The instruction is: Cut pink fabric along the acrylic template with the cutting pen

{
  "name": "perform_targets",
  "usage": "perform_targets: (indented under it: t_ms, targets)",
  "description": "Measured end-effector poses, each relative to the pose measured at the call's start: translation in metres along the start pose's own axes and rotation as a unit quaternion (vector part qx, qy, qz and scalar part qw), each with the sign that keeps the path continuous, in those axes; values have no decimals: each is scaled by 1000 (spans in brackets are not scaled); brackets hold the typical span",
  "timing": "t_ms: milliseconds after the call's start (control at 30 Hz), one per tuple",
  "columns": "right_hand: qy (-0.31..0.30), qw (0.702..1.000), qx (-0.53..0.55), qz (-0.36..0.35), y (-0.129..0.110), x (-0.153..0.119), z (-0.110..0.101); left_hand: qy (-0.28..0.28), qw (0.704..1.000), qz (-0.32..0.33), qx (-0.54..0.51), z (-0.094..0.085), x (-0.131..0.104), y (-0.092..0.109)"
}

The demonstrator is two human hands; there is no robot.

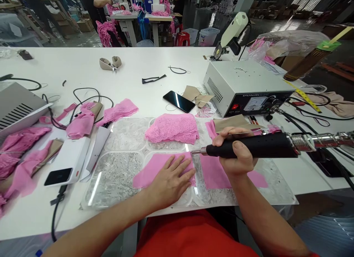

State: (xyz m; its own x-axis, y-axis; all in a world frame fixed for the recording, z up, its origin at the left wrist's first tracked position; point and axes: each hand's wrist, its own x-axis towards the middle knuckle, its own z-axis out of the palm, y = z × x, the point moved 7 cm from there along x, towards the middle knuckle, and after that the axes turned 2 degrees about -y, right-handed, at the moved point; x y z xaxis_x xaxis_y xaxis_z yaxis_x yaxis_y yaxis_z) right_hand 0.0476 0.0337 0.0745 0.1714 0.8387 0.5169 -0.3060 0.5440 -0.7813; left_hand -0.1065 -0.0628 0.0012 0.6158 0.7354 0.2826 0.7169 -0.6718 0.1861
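Left hand: laid open and flat, fingers spread, on pink fabric piece | right hand: closed around black-handled hot tool, metal tip held at fabric's right edge | fabric spread on clear mat on white counter | pink lace stack noted just behind | phone and grey control box farther back.

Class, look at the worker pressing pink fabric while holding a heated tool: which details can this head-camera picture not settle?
- Head view: the tool tip meets the pink fabric beside the left hand; contact too small to judge.
- Right hand covers part of the grip.
- Control box dial: too small to read.
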Motion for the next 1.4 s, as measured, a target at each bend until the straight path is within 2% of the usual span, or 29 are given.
perform_targets:
  t_ms: [500, 867, 1000, 1167, 1400]
  targets:
    - [-18, 1000, -1, -8, 1, -1, 2, -5, 1000, -16, -2, 0, 0, 2]
    - [0, 1000, -4, -11, -4, 1, 3, 21, 1000, -16, 12, -2, 2, 6]
    - [-18, 1000, 8, -7, -8, 4, 17, 32, 999, -13, 11, -2, 2, 7]
    - [-57, 998, 31, -12, -9, 2, 43, 58, 998, -5, 8, -3, 3, 7]
    - [-121, 990, 58, 39, 10, -17, 93, 64, 998, -11, -5, 4, 3, 7]
